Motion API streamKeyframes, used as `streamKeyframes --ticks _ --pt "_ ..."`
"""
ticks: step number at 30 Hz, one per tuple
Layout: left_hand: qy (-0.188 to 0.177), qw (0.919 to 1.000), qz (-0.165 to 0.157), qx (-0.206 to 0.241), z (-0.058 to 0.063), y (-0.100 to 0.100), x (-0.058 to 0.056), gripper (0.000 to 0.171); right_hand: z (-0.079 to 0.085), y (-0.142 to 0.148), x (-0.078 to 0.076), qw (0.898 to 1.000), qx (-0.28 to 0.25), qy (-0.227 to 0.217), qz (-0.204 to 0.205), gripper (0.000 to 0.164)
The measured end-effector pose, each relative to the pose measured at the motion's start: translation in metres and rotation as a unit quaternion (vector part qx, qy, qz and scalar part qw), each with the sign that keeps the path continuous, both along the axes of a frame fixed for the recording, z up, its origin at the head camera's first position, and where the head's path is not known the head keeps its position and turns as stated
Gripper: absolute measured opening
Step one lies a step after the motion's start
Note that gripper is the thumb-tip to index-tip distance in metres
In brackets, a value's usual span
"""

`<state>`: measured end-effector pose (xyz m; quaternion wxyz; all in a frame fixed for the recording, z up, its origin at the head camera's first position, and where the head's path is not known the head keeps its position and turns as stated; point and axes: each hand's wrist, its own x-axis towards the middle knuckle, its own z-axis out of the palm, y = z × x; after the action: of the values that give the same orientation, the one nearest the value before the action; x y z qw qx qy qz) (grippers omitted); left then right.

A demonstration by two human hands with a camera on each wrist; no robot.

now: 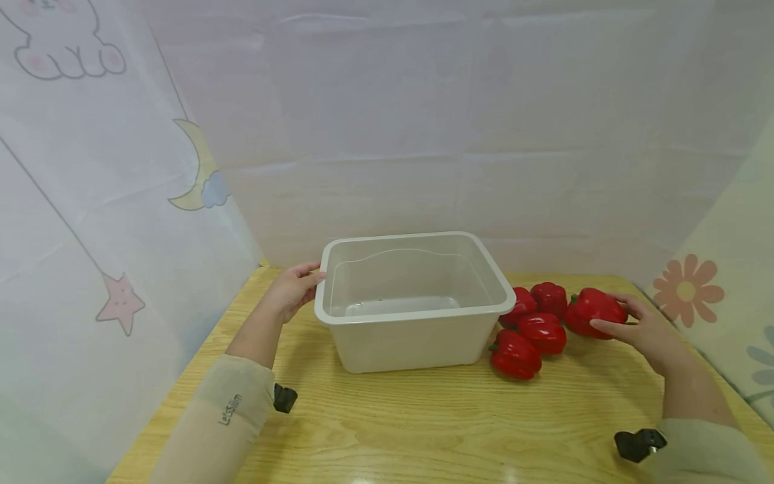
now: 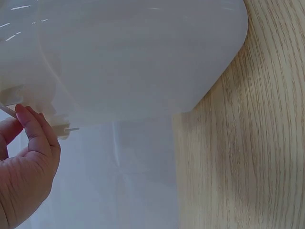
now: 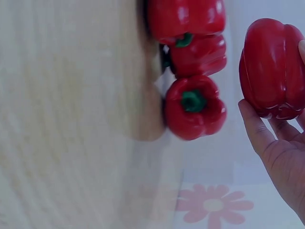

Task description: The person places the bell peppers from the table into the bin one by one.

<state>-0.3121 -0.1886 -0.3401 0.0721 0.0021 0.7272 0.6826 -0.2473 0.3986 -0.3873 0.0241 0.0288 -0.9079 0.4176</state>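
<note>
A cream plastic bin stands on the table, its open top facing up. My left hand grips the bin's left rim; in the left wrist view, the fingers pinch the edge beside a small tab. On the far right, my right hand holds a red bell pepper, with thumb and fingers around its end. The right wrist view has this pepper raised above the tabletop, apart from the others. Several more red bell peppers cluster against the bin's right side, green stems showing on some.
The wooden table extends in front of the bin toward me. A pale cloth backdrop rises behind and on both sides, printed with a moon, a star and a flower.
</note>
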Motion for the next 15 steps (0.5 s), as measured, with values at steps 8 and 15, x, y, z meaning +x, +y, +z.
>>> streamKeyframes --ticks 8,15 --pt "-0.002 1.0 0.002 0.0 0.001 0.002 0.0 0.047 0.021 -0.01 -0.004 1.0 0.007 0.004 -0.002 0.074" --pt "0.001 1.0 -0.002 -0.008 0.0 0.002 -0.001 0.047 0.04 -0.021 -0.006 1.0 0.012 0.006 0.011 0.075"
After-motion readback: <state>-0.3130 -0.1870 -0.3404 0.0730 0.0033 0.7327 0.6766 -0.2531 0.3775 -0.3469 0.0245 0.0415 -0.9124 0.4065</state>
